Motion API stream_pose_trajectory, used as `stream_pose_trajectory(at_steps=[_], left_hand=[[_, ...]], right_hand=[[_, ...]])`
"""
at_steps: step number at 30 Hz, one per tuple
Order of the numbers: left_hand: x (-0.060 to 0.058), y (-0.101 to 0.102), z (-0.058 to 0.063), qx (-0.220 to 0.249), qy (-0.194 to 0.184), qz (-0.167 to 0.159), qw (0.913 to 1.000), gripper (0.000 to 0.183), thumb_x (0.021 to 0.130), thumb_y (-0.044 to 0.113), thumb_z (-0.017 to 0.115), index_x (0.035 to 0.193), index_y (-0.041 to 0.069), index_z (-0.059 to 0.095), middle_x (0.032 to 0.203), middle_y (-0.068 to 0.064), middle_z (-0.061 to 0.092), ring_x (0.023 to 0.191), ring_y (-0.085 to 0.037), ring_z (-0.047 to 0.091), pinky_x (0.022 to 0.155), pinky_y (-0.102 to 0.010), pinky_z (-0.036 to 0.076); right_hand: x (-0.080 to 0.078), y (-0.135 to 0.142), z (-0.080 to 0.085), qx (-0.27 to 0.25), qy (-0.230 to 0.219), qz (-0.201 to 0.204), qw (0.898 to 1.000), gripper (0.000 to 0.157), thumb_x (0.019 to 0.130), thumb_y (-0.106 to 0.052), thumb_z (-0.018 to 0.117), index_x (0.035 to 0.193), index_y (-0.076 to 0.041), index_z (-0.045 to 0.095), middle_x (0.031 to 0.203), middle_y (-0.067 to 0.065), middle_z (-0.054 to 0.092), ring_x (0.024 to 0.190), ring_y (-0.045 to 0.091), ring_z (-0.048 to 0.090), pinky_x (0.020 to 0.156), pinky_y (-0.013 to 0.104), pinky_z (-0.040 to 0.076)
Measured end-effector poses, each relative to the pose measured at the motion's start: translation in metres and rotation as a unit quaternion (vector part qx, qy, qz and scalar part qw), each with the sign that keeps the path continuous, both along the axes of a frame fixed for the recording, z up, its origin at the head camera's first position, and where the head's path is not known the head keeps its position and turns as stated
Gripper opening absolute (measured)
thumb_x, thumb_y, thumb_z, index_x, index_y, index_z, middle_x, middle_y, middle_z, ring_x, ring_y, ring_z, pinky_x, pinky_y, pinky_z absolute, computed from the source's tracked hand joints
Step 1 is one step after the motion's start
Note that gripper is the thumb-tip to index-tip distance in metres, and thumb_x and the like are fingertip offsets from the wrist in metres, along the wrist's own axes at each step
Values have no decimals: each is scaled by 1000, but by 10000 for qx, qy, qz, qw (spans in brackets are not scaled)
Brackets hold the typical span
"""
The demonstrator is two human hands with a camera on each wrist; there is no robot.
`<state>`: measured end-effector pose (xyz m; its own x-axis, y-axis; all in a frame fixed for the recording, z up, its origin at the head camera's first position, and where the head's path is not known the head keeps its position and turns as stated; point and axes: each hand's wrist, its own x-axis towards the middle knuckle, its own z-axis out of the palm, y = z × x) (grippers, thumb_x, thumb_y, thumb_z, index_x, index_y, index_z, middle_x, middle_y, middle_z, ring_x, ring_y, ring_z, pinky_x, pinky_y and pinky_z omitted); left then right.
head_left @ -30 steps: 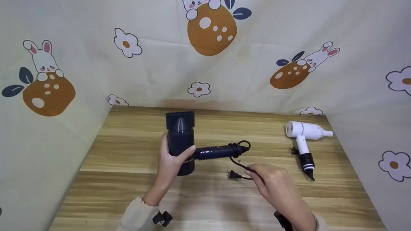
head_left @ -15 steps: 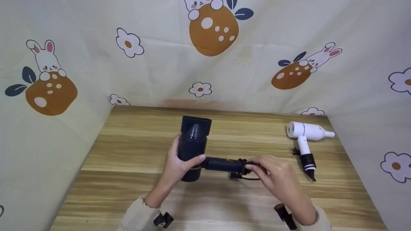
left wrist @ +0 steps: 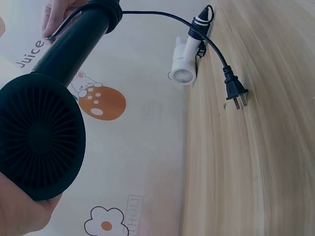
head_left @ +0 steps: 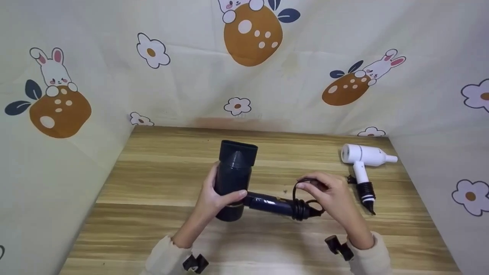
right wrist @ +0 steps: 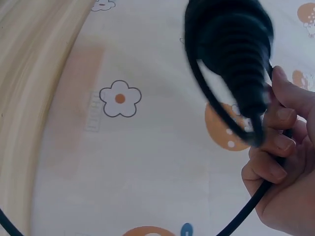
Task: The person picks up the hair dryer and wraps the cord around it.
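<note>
A dark hair dryer [head_left: 233, 179] with a flat nozzle is held above the table, nozzle toward the back wall and handle to the right. My left hand [head_left: 214, 200] grips its barrel, thumb across the front near the handle joint. Several turns of black power cord [head_left: 300, 209] wrap the handle's end. At the right, my right hand [head_left: 331, 193] pinches a loose stretch of that cord, raised beside the coils. In the right wrist view the cord [right wrist: 251, 201] runs through the curled fingers. The two-pin plug [left wrist: 236, 89] dangles free in the left wrist view.
A white hair dryer [head_left: 365, 155] lies at the table's right side, its black cord wound round the handle. The wooden table [head_left: 153, 172] meets a printed cloth wall [head_left: 191, 84] at the back and both sides.
The dark hair dryer has moved right and slightly nearer, its handle now tilting down to the right. My right hand has carried the cord round from below the handle to above it.
</note>
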<state>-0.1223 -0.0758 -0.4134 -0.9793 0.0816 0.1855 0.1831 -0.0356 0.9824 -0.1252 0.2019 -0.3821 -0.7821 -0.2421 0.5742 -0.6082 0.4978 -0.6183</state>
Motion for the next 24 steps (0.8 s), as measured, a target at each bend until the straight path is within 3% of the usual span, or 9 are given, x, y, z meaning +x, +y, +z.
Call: stream_pose_trajectory(at_steps=[5,9,14,19,22,24], left_hand=[[0,-2,0,387,-259,-92,9989,75,66,11,78,132,7,42,114,-11,57,99,-23,57,90,-38,45],[0,-3,1,565,-244,-123,9980,75,65,12,77,131,6,43,113,-10,58,99,-23,57,91,-38,44],[2,-2,4,929,-268,-159,9952,72,64,8,75,128,4,43,111,-7,58,98,-23,57,91,-37,45],[2,-3,6,1407,-265,12,9897,62,65,4,72,121,8,46,107,-5,59,95,-22,57,88,-34,47],[2,-4,6,1566,-227,71,9874,60,66,1,70,120,11,46,105,-5,59,93,-22,57,86,-34,48],[2,-4,6,1621,-213,83,9865,59,66,1,69,119,11,46,105,-6,59,93,-22,57,86,-34,48]], right_hand=[[-7,5,-5,-356,-839,110,9958,15,75,-1,73,86,-11,72,78,0,71,66,4,62,59,17,51],[-14,9,-11,-613,-1461,454,9863,15,80,1,67,91,-8,71,86,-2,71,78,3,64,69,19,53],[-18,13,-20,-584,-1916,896,9756,15,88,-2,58,98,-2,69,91,-13,69,74,1,58,65,20,50],[-16,12,-28,-528,-1968,701,9765,16,92,-7,55,98,-4,69,92,-4,70,79,3,60,68,23,51],[-12,5,-32,-247,-1522,546,9865,15,91,-3,54,94,-5,69,89,3,70,81,0,59,70,19,50],[-10,0,-36,-224,-1426,605,9877,15,91,0,52,93,-2,67,88,8,68,82,-1,58,70,17,49]])
